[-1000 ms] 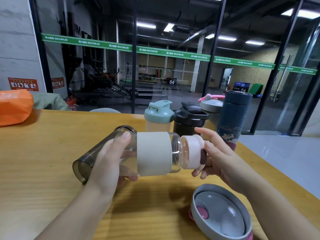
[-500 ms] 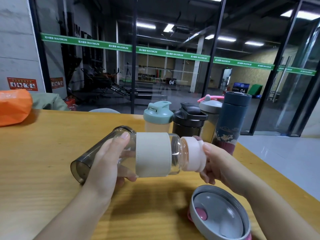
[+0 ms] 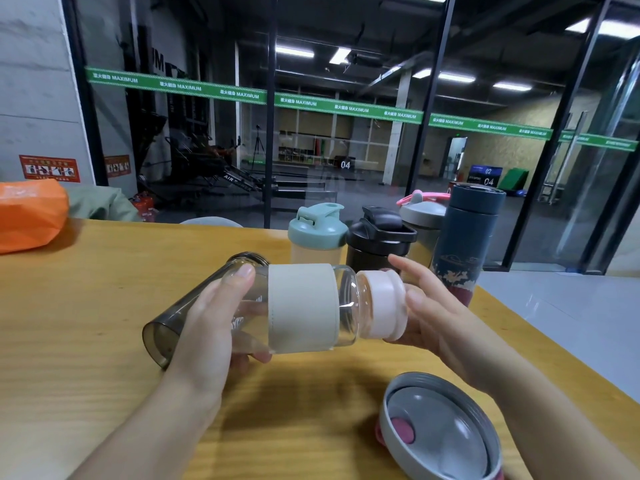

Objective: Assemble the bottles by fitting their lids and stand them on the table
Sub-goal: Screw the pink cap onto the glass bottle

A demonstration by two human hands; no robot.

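The clear bottle (image 3: 346, 306) with beige sleeve lies horizontal above the table, pale pink lid (image 3: 382, 304) fitted, pointing to 3 o'clock. A smoky grey bottle (image 3: 180, 317) lies behind it. A grey lid (image 3: 440, 427) rests inverted at 5 o'clock.

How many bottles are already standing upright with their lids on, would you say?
4, in a row at the table's far edge: the teal-lidded shaker, the black shaker, the grey-lidded bottle, partly hidden, and the dark blue flask. Others could be hidden behind them.
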